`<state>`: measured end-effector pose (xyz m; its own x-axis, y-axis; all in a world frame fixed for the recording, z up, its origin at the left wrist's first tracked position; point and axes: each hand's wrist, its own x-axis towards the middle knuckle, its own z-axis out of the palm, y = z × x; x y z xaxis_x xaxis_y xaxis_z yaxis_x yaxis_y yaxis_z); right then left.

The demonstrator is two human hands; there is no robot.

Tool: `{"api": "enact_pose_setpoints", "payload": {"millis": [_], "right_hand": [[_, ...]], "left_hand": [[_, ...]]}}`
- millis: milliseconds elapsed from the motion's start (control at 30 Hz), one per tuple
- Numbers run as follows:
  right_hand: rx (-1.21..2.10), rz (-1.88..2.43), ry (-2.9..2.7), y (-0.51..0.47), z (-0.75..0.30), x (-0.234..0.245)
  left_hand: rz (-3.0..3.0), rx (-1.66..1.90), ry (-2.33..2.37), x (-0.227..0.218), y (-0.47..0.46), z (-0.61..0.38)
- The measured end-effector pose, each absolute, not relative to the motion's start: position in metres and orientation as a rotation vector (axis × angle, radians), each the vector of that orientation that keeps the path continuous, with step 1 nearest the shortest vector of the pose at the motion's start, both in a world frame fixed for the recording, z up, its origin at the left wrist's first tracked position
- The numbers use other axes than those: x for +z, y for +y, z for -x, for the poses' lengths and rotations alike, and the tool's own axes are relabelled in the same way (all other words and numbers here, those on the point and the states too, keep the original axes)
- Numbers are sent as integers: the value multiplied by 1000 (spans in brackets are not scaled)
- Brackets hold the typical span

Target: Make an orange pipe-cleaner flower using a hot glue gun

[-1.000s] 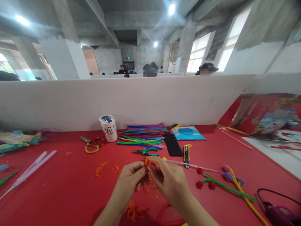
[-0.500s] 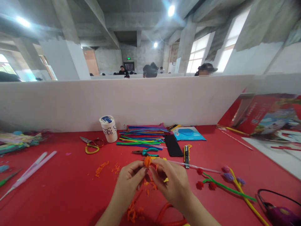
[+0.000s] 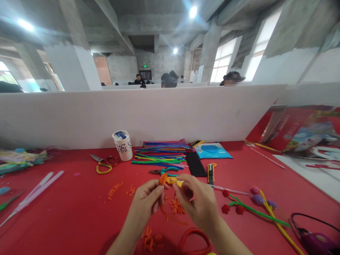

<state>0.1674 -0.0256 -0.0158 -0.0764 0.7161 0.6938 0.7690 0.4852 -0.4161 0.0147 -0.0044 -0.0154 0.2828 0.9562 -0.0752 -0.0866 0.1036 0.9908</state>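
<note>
– While both hands sit low over the red table, what's in them?
– One small orange-and-yellow fuzzy piece, held up just above the tabletop, centre of view. Left hand pinches its orange end w/ thumb and forefinger; right hand pinches the yellow end the same way. Fingers pressed together on it, both sides.
– Anything under them?
– Orange clippings scattered on the table below the hands, more in a heap nearer the body. One red loop lies by the right wrist (part hidden).
– Tools, counted?
– One pair of scissors w/ yellow handles to the left, one pair of teal-handled pliers just beyond the hands, one yellow-and-black cutter to the right of them. One black phone beside the cutter, one blue packet behind it.
– And stock?
– One pile of coloured pipe cleaners at the back, one white cup left of it. Two pale straws far left. To the right, one green stem w/ three red pompoms and one yellow stem w/ purple ones (can't count those surely). One purple device w/ a black cord sits at the near right corner.
</note>
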Motion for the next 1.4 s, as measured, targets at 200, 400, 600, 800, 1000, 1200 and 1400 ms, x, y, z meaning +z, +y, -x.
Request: {"api": "enact_pose_setpoints", "payload": {"millis": [200, 400, 600, 800, 1000, 1200, 1400], "right_hand": [[103, 2118, -1888, 3, -199, -28], [472, 2251, -1844, 25, -205, -79], [814, 2099, -1596, 37, -206, -88], [1087, 1571, -1297, 21, -210, -46], [1404, 1126, -1120, -12, -190, -15], [1315, 1129, -1122, -29, -173, -5], [995, 1269, -1230, -33, -165, -11]], "left_hand": [[-1202, 1035, 1004, -14, 0, -9], [-1198, 1095, 1009, -14, 1, -4], [-1146, 1058, 957, -10, 1, -3], [-1067, 1096, 978, -8, 5, 0], [-1068, 1122, 995, -13, 10, 2], [-1097, 1130, 1022, -13, 11, 2], [-1052, 1130, 1028, -14, 9, 4]]}}
